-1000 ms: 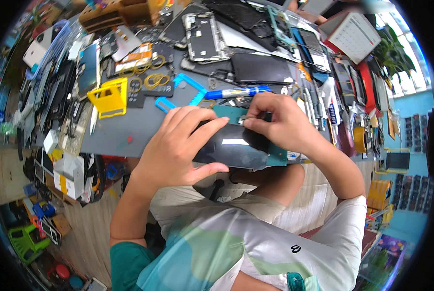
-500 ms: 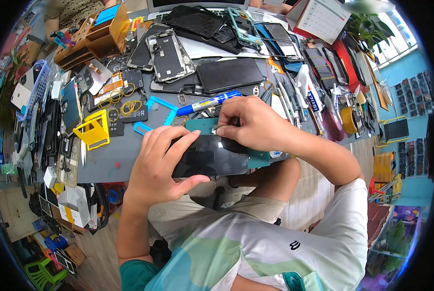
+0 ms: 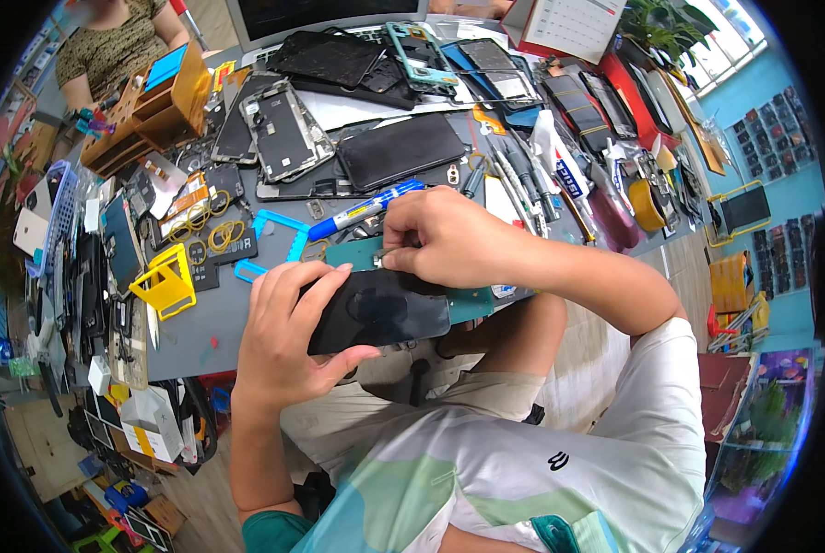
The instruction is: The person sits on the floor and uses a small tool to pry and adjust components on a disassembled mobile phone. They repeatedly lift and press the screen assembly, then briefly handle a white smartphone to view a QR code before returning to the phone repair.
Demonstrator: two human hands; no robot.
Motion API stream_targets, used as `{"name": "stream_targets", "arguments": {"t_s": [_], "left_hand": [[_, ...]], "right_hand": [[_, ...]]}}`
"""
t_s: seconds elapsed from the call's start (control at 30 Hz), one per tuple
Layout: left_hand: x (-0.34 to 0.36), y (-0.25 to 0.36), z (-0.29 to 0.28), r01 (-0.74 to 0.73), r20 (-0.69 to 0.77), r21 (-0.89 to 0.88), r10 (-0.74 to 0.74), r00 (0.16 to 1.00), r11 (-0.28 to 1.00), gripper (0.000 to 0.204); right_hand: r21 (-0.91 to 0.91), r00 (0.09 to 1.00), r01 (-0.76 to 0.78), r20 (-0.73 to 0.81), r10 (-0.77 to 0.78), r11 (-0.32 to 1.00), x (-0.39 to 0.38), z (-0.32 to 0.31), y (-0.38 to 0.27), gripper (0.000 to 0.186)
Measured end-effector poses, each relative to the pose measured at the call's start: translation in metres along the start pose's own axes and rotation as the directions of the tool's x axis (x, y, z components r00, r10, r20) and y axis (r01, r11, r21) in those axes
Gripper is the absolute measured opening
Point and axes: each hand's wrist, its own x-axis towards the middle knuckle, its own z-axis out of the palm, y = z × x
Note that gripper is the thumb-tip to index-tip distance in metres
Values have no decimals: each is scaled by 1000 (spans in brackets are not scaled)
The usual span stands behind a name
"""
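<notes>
A black glossy phone screen (image 3: 385, 311) lies near the table's front edge, its near side jutting past that edge. My left hand (image 3: 288, 327) grips its left end, thumb along the near side and fingers over the far side. Under and behind the screen is a flat green board (image 3: 472, 305), showing at the far left and on the right. My right hand (image 3: 440, 238) is closed in a pinch at the screen's far edge. Between thumb and forefinger is a small silvery piece (image 3: 378, 262), too small to name, right over the board. A blue marker pen (image 3: 362, 210) lies just beyond.
Beyond my hands lie a dark phone (image 3: 400, 152), stripped phone frames (image 3: 288, 129) and a blue plastic bracket (image 3: 279, 238). A yellow phone stand (image 3: 165, 284) stands left; tweezers and pens (image 3: 523, 189) lie right. A wooden organizer (image 3: 159, 101) and another person (image 3: 113, 51) are far left.
The view has shifted, so the table's things sit a little further left. Both hands keep nearly the same grip. The screen appears slightly tilted, its reflections changed.
</notes>
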Motion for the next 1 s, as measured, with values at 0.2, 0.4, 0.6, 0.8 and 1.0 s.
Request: {"name": "stream_targets", "arguments": {"t_s": [0.2,0.4,0.6,0.8,1.0], "left_hand": [[1,2,2,3,-15,11,-3,1000,1000,91],[1,3,2,7,7,43,-8,1000,999,94],[1,7,1,36,17,51,-37,999,998,94],[-2,5,2,26,23,72,-28,999,997,96],[-4,2,3,17,19,58,-18,1000,998,97]], "right_hand": [[10,999,-30,28,30,1000,2,0,1,19],[-7,999,35,-7,-35,999,6,2,5,16],[29,995,77,-70,-74,997,7,9,10,14],[-32,998,47,-27,-48,998,12,10,9,14],[-17,999,17,-27,-18,1000,13,10,8,14]]}}
